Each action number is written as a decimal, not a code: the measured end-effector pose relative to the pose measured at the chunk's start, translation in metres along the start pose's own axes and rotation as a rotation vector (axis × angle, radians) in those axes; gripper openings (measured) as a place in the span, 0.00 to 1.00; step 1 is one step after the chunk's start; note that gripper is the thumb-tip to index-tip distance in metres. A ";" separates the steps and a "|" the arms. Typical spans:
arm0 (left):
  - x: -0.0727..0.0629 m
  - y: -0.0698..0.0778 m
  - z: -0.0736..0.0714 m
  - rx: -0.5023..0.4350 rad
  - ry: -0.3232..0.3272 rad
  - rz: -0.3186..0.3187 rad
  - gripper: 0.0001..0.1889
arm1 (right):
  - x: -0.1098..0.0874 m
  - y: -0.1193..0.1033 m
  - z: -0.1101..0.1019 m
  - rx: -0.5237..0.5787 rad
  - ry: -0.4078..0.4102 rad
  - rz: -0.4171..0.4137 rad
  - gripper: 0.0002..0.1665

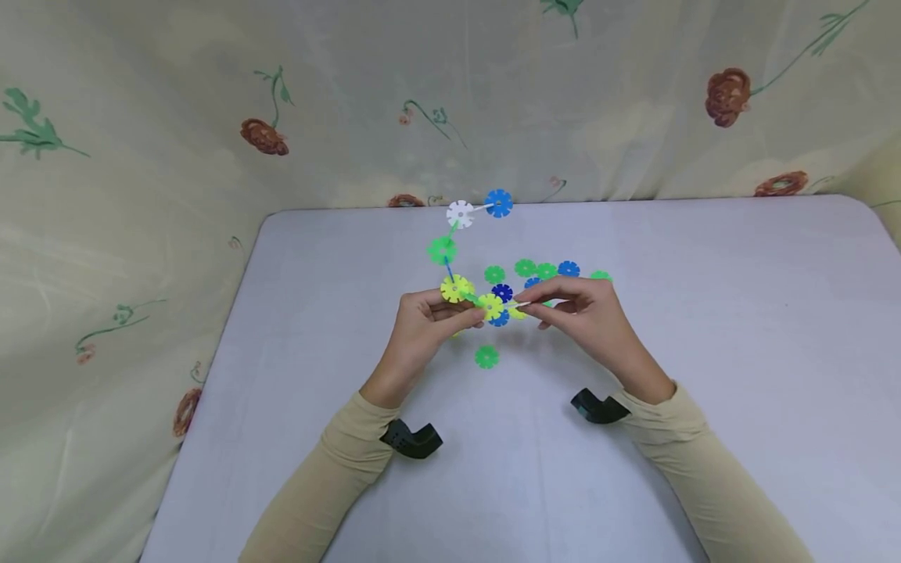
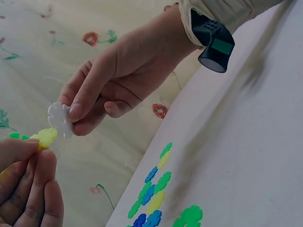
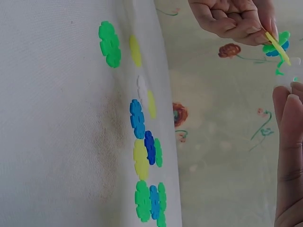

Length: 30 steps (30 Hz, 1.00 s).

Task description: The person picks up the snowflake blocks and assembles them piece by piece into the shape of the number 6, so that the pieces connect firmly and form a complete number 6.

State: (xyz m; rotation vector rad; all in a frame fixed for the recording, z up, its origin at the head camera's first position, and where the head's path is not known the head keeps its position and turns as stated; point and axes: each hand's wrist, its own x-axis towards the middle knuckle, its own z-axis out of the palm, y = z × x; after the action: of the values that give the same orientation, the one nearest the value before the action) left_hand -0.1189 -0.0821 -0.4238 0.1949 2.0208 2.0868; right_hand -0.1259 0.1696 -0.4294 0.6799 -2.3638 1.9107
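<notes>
My left hand [image 1: 431, 322] pinches a yellow notched disc [image 1: 490, 306], the near end of a chain of slotted snowflake discs. From there the chain runs up past another yellow disc [image 1: 456, 288], a green disc [image 1: 442, 250] and a white disc [image 1: 461, 214] to a blue disc [image 1: 499, 203]. Between thumb and fingertips my right hand [image 1: 580, 309] holds a white snowflake disc [image 2: 57, 118], edge-on in the head view. Its edge is right by the yellow disc's rim, both above the table. In the right wrist view the left fingers grip the yellow disc [image 3: 278, 47].
Loose discs lie on the white table [image 1: 739, 352] beneath and beyond the hands, among them a dark blue disc [image 1: 502, 292] and several green ones. One green disc [image 1: 486, 357] lies nearer the front. A flowered cloth [image 1: 352, 102] hangs behind the table.
</notes>
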 end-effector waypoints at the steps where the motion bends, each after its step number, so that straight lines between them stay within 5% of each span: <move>1: 0.000 0.000 0.000 0.003 -0.005 0.001 0.09 | 0.000 0.000 0.000 0.000 0.002 -0.007 0.08; 17: 0.002 -0.002 0.000 0.001 -0.055 0.004 0.09 | -0.001 -0.002 0.002 -0.074 -0.009 -0.095 0.12; 30: 0.000 0.002 -0.002 -0.004 -0.046 -0.013 0.08 | -0.003 -0.007 0.010 -0.196 0.006 -0.255 0.14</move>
State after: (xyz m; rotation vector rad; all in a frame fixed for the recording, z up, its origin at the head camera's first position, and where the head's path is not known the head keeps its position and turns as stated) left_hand -0.1198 -0.0845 -0.4220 0.2260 1.9859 2.0593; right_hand -0.1186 0.1601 -0.4264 0.9045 -2.2898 1.5546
